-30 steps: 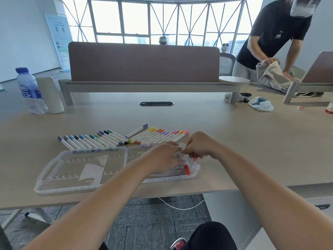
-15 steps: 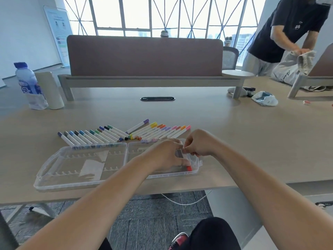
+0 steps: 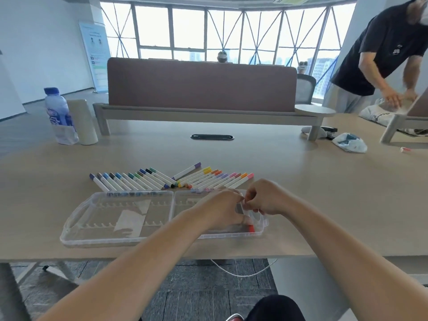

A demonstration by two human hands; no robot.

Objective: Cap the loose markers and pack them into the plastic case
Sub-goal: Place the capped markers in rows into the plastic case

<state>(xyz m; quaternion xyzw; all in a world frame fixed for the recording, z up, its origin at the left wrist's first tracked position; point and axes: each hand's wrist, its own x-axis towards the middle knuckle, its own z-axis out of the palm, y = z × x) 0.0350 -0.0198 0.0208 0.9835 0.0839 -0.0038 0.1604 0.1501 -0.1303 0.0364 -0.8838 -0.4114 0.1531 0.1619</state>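
- Both hands, left (image 3: 222, 210) and right (image 3: 266, 198), are pinching one marker (image 3: 249, 220), fingers clamped on it.
- Its long axis is running near-far, red end (image 3: 251, 228) nearest, over the case (image 3: 115, 218), right half.

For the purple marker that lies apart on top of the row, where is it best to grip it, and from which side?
Grip the purple marker at the middle of its white barrel, coming from above. It lies slanted across the other markers, so its middle seems raised, with fewer neighbours beside it.

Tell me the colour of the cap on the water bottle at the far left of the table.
Blue: the clear plastic water bottle has a blue cap, seen in the head view.
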